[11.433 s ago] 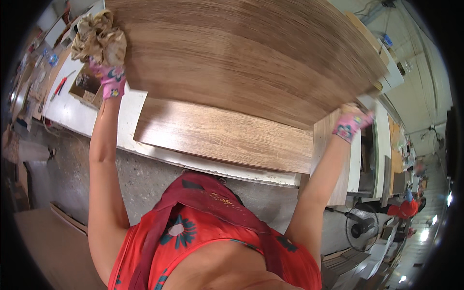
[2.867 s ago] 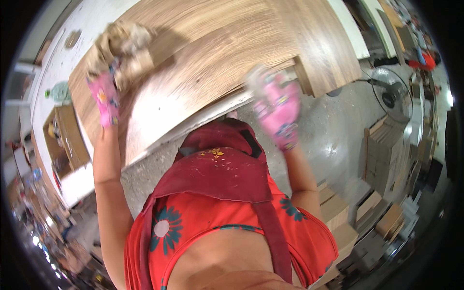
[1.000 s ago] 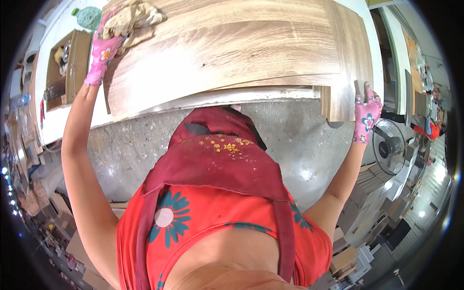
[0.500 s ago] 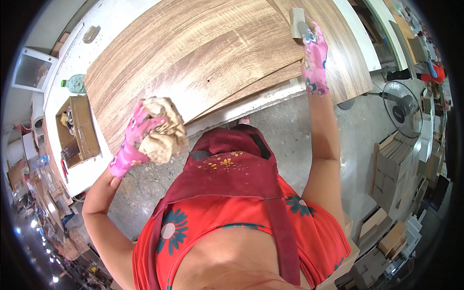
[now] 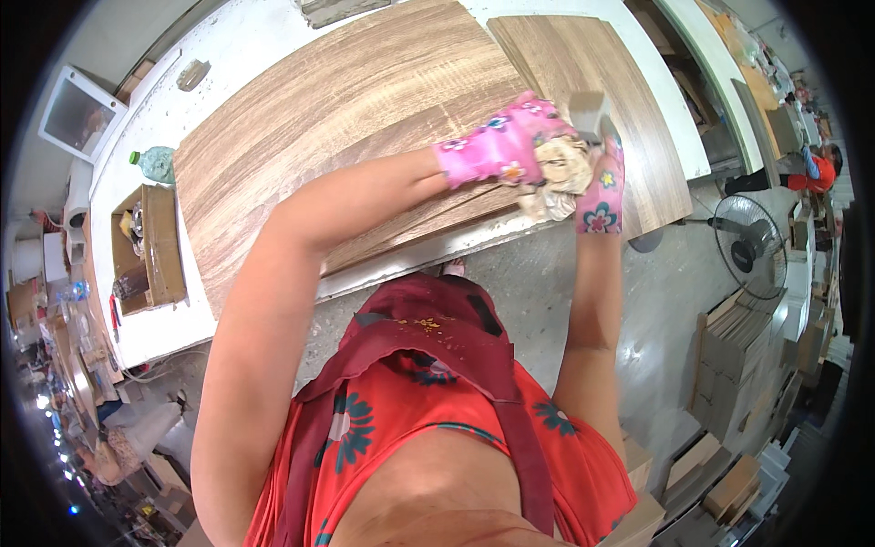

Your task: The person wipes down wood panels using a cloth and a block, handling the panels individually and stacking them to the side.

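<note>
- Maroon fabric apron (image 5: pixel 428 319): marked with yellow, flower-like print, too small to make out in detail.
- Pale mark at the hub of the black floor fan (image 5: pixel 749 246): too small to read.
- Wood-grain panel (image 5: pixel 365 91): laid flat on the white bench (image 5: pixel 169 335), directly in front of the body; more panel edges visible along its near side.
- Narrower panel (image 5: pixel 565 46): set crosswise at the right end of the wood-grain panel.
- Left hand (image 5: pixel 519 137), in pink floral glove: extended across to the right; fingers closed over the crumpled beige cloth (image 5: pixel 561 173).
- Cloth: located near the right end of the panels, against the right hand (image 5: pixel 609 169); outline partly blurred.
- Right hand, in matching glove: closed around the small grey-beige block (image 5: pixel 586 111), with block end projecting beyond the fingers; exact finger placement impossible to tell.
- Left forearm: in the way, covering part of the wood-grain panel.
- Far bench area: small brown object (image 5: pixel 193 75) and grey slab (image 5: pixel 342 9).
- Right background: person in red (image 5: pixel 825 169); stacked cardboard (image 5: pixel 725 365) on the floor near the fan.
- Cardboard box (image 5: pixel 166 246), open-topped, at left on the bench: mixed dark and pale items inside, kind unclear.
- Green-capped bottle (image 5: pixel 159 164), translucent: lying on its side just beyond the box.
</note>
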### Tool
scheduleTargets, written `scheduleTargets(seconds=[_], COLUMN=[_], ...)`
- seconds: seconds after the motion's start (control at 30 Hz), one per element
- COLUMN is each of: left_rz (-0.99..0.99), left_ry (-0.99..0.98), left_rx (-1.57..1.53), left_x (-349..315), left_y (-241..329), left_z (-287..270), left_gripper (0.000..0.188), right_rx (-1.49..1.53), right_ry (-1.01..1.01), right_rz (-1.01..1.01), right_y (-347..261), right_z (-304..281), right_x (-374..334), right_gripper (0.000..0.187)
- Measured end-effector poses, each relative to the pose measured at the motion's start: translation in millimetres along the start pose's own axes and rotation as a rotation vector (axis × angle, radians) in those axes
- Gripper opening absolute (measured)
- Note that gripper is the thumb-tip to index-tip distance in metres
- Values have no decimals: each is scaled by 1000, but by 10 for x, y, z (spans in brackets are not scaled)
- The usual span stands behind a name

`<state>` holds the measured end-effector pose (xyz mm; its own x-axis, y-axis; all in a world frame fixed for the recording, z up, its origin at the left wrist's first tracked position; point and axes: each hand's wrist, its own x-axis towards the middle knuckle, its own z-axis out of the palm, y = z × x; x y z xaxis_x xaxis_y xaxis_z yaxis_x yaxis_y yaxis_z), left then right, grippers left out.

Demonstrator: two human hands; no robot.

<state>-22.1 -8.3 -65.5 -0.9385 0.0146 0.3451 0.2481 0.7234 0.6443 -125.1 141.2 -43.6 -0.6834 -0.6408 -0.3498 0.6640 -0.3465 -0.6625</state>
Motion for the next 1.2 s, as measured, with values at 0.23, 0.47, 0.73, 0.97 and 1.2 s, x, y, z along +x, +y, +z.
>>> scheduleTargets(seconds=[0.23, 0.47, 0.73, 0.97, 1.2], left_rz=[184, -22, -763, -1249, -1002], left_ry=[308, 248, 512, 1062, 691], left_rx=[176, 118, 428, 174, 537], left_x=[90, -1901, -4324, -5827, -5220], left_y=[168, 816, 1568, 1376, 715], left_z=[174, -536, -1341, -1666, -1857], left_gripper=[52, 67, 79, 49, 24], right_rx=[-540, -929, -929, -933, -1260], right_ry=[142, -142, -37, -80, 53], right_rz=[-638, -756, -565, -674, -822], right_y=[-111, 244, 517, 572, 596], right_z=[-561, 316, 610, 591, 581], right_x=[-29, -252, 354, 556, 583], right_gripper=[52, 48, 42, 40, 42])
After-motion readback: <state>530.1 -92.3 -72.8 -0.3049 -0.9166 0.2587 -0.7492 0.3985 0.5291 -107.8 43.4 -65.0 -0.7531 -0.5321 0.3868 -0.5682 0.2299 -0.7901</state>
